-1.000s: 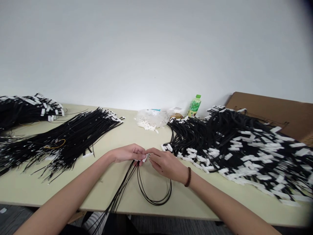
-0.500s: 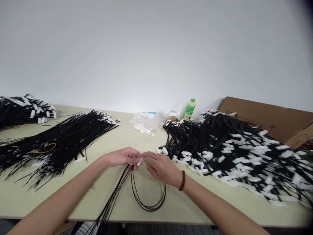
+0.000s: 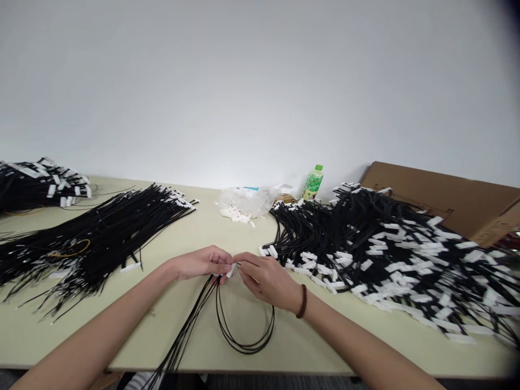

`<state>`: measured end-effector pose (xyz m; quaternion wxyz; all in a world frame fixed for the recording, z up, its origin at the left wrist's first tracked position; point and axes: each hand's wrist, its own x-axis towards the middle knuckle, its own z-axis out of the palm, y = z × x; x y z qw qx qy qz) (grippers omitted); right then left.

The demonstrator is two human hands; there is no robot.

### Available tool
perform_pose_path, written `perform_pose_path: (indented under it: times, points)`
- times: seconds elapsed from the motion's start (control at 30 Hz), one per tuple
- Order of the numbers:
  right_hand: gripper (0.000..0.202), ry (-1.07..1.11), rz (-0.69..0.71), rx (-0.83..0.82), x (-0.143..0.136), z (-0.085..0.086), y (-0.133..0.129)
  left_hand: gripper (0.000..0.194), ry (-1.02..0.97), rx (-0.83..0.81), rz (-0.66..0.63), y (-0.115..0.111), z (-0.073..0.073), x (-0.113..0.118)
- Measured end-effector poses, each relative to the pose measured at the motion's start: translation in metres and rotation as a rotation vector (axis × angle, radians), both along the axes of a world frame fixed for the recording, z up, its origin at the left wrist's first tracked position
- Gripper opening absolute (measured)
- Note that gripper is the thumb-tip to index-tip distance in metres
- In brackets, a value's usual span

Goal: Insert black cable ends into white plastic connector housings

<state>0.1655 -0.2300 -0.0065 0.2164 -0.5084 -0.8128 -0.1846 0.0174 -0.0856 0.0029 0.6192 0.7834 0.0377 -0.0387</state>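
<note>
While both hands meet at table centre, left hand (image 3: 201,262) and right hand (image 3: 266,277) pinch one small white connector (image 3: 231,269) between thumb and fingertips, both grips pressed together on it. Thin black wires (image 3: 239,319) run from the connector toward 6 o'clock, loop on the table (image 3: 122,336) and drop over the near edge.

Surroundings:
- finished-looking harness pile (image 3: 385,249) at 3 o'clock, white tags all over
- untagged wire bundle (image 3: 101,233) at 9 o'clock, yellow band round it
- second tagged pile (image 3: 36,181) at 10 o'clock
- clear bag of white connectors (image 3: 244,203) at 12 o'clock, green bottle (image 3: 312,183) just beside it at 1 o'clock
- cardboard box (image 3: 447,195) at 2 o'clock

Risks, my read:
- connector is tiny and mostly hidden by fingertips; a slip would likely drop it into the loop
- wires hanging off the edge pull down on the pinch; could tug a wire out before it seats
- loop lies near the 3 o'clock pile; dragging it could snag neighbouring wires
- several wires share one pinch, so mixing up their order seems possible; can't tell order from here

Writing: bottle label is green, text too small to read. Bag has a blue-white sticker, illegible. Nothing readable on box or tags.
</note>
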Motion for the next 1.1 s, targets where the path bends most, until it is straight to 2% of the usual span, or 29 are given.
perform_pose_path:
  times: [0.47,1.1]
  points:
    - [0.008,-0.027,0.002,0.042,-0.0018,-0.0008,0.0001,0.027,-0.003,0.016,-0.002,0.0009,-0.0011,-0.0012]
    - [0.009,-0.076,-0.007,0.019,-0.0023,0.0001,-0.0016,0.028,0.021,0.041,-0.003,-0.0018,0.0035,-0.0003]
